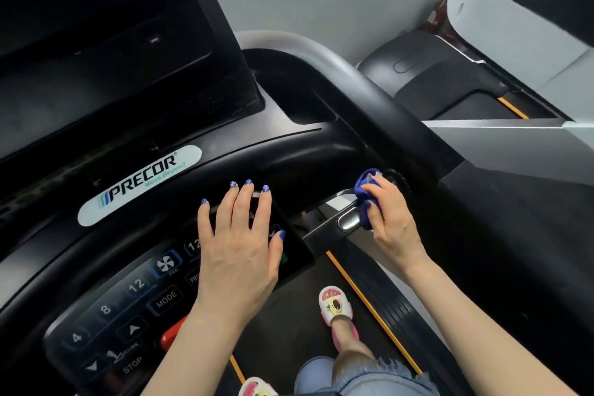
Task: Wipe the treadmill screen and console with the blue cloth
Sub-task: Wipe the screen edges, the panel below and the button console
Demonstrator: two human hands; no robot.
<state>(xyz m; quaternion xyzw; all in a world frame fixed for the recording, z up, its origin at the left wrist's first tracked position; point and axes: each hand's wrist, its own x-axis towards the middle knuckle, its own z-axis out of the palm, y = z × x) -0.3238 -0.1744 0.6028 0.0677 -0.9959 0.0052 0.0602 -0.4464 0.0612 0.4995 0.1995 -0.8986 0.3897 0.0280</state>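
The treadmill's dark screen point(106, 51) fills the upper left, above the black console point(289, 151) with its white Precor label. My left hand point(239, 241) lies flat, fingers straight, on the right part of the button panel point(128, 309). My right hand point(390, 219) grips the bunched blue cloth point(364, 199) and holds it against the silver grip sensor of the right handlebar point(348, 219).
A red stop clip point(172, 333) sits below the buttons. My feet in white sandals point(336, 305) stand on the belt with orange edge stripes. A second treadmill point(466, 83) stands to the right, before a grey wall.
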